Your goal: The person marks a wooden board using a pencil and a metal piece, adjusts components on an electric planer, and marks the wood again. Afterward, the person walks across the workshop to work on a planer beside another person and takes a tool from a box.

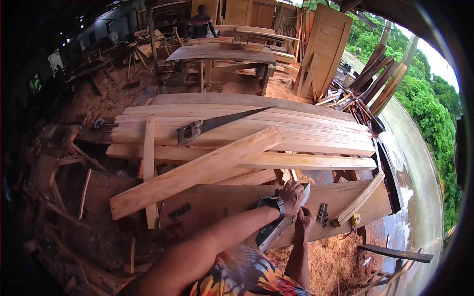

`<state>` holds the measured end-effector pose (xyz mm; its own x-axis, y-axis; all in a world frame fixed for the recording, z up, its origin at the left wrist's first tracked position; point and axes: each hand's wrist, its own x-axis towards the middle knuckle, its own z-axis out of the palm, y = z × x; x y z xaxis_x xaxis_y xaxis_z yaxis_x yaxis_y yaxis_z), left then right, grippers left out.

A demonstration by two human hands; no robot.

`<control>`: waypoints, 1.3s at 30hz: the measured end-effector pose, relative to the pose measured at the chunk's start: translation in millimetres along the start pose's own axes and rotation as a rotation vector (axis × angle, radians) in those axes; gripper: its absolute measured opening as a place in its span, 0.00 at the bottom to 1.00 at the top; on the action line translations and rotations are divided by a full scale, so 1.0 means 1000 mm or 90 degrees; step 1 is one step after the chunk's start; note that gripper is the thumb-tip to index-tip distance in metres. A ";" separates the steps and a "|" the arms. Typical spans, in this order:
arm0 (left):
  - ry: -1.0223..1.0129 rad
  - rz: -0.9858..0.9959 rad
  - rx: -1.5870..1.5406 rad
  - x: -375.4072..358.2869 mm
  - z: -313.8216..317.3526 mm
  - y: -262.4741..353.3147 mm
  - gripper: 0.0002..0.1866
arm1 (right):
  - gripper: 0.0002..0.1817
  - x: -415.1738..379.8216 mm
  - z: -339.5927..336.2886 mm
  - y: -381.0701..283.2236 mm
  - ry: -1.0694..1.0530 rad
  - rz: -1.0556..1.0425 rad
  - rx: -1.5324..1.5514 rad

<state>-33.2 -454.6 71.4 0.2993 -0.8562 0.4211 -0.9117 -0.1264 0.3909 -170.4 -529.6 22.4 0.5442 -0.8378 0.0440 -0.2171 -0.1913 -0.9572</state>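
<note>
An electric planer (272, 236), grey-green with bright metal faces, lies tilted on its side at the near edge of the brown board bench (237, 192). My left hand (292, 196), a watch on its wrist, is closed over the planer's upper end. Just below it, my right hand (304, 220) has its fingers pinched together against the planer's metal edge; whatever is between them is too small to make out. To the right lie a small dark metal part (322, 213) and a yellow tape measure (355, 218).
Beyond the bench, long planks (237, 118) lie side by side with a handsaw (217, 123) on them. A loose board (197, 172) slants across. A short strip (360, 200) rests at the bench's right end. Shavings (335, 256) cover the floor. A person (201, 24) is in the background.
</note>
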 end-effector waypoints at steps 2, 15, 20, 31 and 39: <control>-0.045 -0.006 -0.033 0.001 -0.016 0.005 0.14 | 0.17 -0.001 -0.001 -0.001 -0.014 -0.059 0.019; 0.004 0.014 -0.025 -0.002 -0.002 -0.001 0.13 | 0.14 -0.003 0.007 0.014 0.071 -0.079 0.040; -0.020 0.023 0.016 -0.006 -0.012 0.004 0.14 | 0.13 -0.004 0.004 0.013 0.035 -0.054 -0.003; 0.006 0.019 -0.025 -0.004 0.000 -0.001 0.13 | 0.15 -0.003 0.008 0.013 0.023 -0.085 0.003; -0.028 -0.010 -0.027 0.000 -0.006 0.002 0.14 | 0.17 -0.004 0.005 -0.001 0.002 -0.028 -0.033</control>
<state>-33.3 -452.1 77.8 0.3000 -0.8757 0.3784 -0.8941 -0.1198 0.4315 -168.1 -524.0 21.7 0.5515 -0.8297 0.0866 -0.2343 -0.2537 -0.9385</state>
